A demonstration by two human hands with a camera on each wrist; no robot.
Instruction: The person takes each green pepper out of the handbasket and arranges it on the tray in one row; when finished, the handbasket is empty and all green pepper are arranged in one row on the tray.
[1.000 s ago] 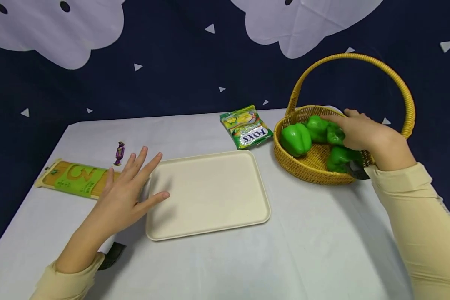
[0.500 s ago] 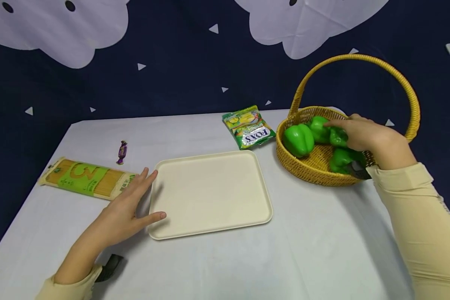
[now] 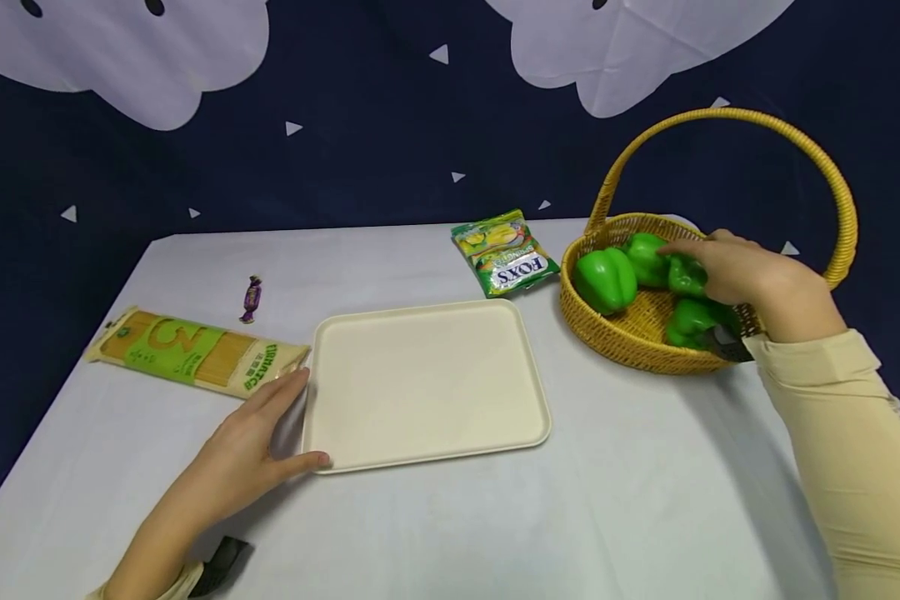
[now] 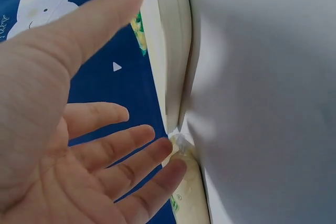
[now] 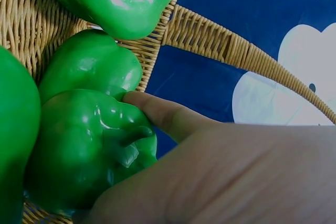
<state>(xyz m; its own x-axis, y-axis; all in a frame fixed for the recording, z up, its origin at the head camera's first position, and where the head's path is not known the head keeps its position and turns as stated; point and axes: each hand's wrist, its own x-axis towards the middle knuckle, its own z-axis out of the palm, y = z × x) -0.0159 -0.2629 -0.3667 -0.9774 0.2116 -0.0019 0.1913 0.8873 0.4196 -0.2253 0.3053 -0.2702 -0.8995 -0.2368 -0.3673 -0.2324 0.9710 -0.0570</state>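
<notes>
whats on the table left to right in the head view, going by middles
Green-and-tan flat noodle packet, purple twist-wrapped candy, cream rectangular tray, green-and-yellow Fox's bag, round yellow wicker basket

The table (image 3: 450,529) wears a white cloth. On it lie a spaghetti packet (image 3: 195,352), one purple wrapped candy (image 3: 251,299), a cream rectangular tray (image 3: 427,383) and a Fox's candy bag (image 3: 504,252); a wicker basket (image 3: 596,336) stands at right.
</notes>
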